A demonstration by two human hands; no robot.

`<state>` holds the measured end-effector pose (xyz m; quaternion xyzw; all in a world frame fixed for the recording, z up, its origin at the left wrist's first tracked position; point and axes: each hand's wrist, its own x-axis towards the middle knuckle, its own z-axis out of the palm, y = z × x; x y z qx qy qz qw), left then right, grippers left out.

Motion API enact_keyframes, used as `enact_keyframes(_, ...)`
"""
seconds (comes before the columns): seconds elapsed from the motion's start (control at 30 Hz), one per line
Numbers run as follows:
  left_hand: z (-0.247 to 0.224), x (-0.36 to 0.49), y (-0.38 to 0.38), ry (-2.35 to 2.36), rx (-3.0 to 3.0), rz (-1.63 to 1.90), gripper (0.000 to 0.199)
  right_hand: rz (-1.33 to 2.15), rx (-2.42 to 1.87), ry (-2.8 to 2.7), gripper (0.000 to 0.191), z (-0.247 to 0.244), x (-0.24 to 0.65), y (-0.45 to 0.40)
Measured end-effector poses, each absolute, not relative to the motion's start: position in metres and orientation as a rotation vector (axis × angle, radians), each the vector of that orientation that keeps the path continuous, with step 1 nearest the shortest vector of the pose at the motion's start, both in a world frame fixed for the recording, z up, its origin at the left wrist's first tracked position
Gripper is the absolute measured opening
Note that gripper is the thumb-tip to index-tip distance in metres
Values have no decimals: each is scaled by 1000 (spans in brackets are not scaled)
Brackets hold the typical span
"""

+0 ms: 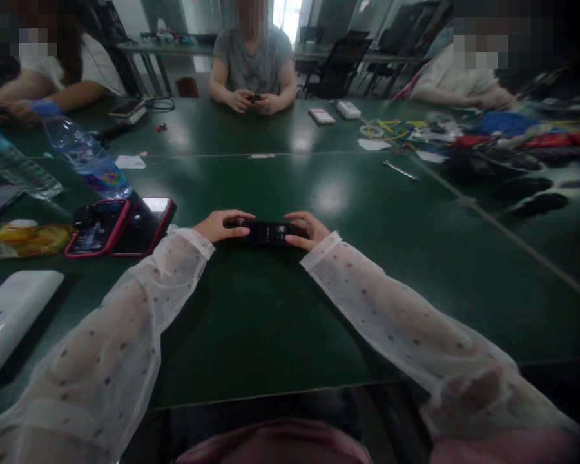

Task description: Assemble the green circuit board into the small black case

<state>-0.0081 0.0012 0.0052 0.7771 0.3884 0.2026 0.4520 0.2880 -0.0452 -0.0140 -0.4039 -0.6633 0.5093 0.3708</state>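
A small dark device (265, 233) with a lit screen is held sideways between my two hands, low over the green table (251, 322). My left hand (225, 225) grips its left end, thumb on the front and fingers behind. The right end is gripped by my right hand (308, 231), whose thumb rests near a small bright icon. Sheer white dotted sleeves cover both forearms. To the left lie two phones in red cases, one with a lit screen (96, 229) and one mostly dark (140, 229).
Two plastic bottles (89, 158), a yellow packet (31, 238) and a white power bank (17, 316) are at left. A wrench (401, 170) and a pile of cables and cloth (502, 129) lie at right. Several people sit around the table.
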Motion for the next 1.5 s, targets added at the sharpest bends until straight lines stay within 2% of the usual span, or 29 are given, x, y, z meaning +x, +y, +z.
enact_keyframes(1.1,-7,-12,7,947,1888,537,59,1285,-1015,-1779,63,-23,292,-37)
enact_keyframes(1.5,0,-10,1,957,1912,537,56,1214,-1036,-1743,57,-18,288,-48)
